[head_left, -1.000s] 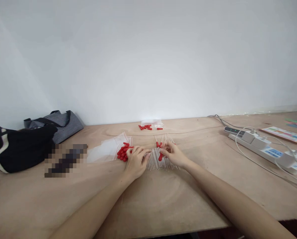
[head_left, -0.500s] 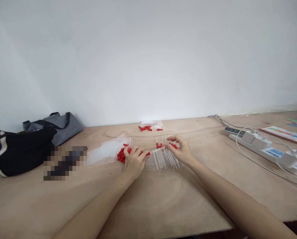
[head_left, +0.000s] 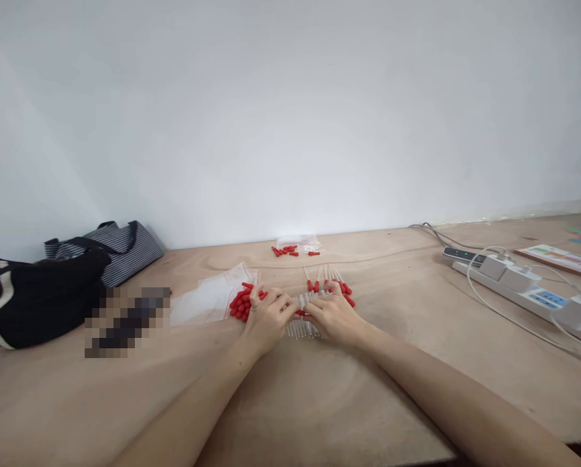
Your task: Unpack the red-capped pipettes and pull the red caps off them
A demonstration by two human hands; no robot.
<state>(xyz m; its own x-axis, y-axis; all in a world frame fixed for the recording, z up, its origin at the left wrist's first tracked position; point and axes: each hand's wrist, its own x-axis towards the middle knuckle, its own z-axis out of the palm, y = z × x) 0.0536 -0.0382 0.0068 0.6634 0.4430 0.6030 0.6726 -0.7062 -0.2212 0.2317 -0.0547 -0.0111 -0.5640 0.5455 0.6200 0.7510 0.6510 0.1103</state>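
My left hand (head_left: 270, 319) is closed, with a red rubber bulb (head_left: 300, 312) at its fingertips. Beside it, my right hand (head_left: 336, 318) has its fingers bent together over the row of clear thin tubes (head_left: 303, 329). Whatever the right fingers pinch is hidden. The two hands nearly meet over the tubes, covering much of the row. A pile of red rubber bulbs (head_left: 240, 305) lies left of my left hand. Behind my right hand, several droppers with red bulbs (head_left: 316, 285) lie with their pale stems pointing away.
Clear plastic bags (head_left: 203, 299) lie left of the pile. Farther back are more red bulbs (head_left: 285, 250) and a small bag (head_left: 295, 240). A power strip (head_left: 528, 292) with cables and a coloured board (head_left: 560, 258) sit right. Bags (head_left: 42, 298) and a pixelated dark object (head_left: 128, 321) are left.
My right hand has moved left and nearer, from the droppers at the back to the tubes beside my left hand. The left hand has shifted slightly right, still with a red bulb.
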